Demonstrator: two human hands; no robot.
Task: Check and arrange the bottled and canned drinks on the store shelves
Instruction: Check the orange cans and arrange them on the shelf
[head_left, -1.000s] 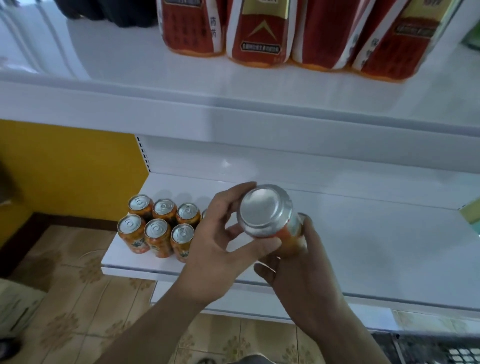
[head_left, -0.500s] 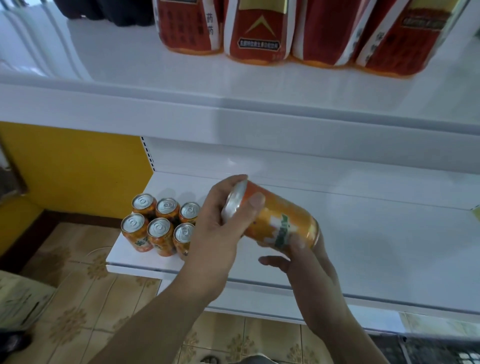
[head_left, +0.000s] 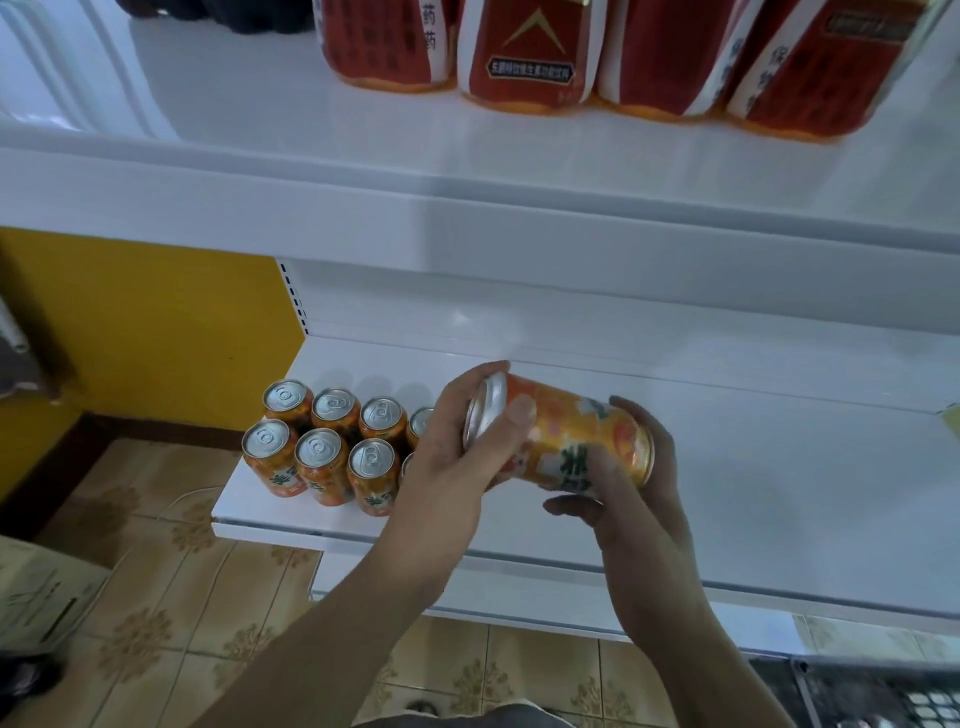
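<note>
White store shelving fills our view. Over the lower shelf (head_left: 753, 493) we hold one orange can (head_left: 563, 441) on its side, clear of the board. Our left hand (head_left: 452, 473) is curled round its silver end with the thumb across the rim. Our right hand (head_left: 628, 504) cradles the other end from below, thumb on the label. Both hands are clamped on this one can.

A second ago its silver end faced us. Now we have turned it so the printed side shows, which we take as the check moving from the end to the label. It is not yet placed.

Just to the left stand the other orange cans (head_left: 322, 447), upright in two rows at the shelf's left end, a few partly hidden behind our left hand. The bare shelf to their right looks like where this one belongs. Higher up, red-labelled bottles (head_left: 524, 57) line the upper shelf (head_left: 260, 119).
</note>
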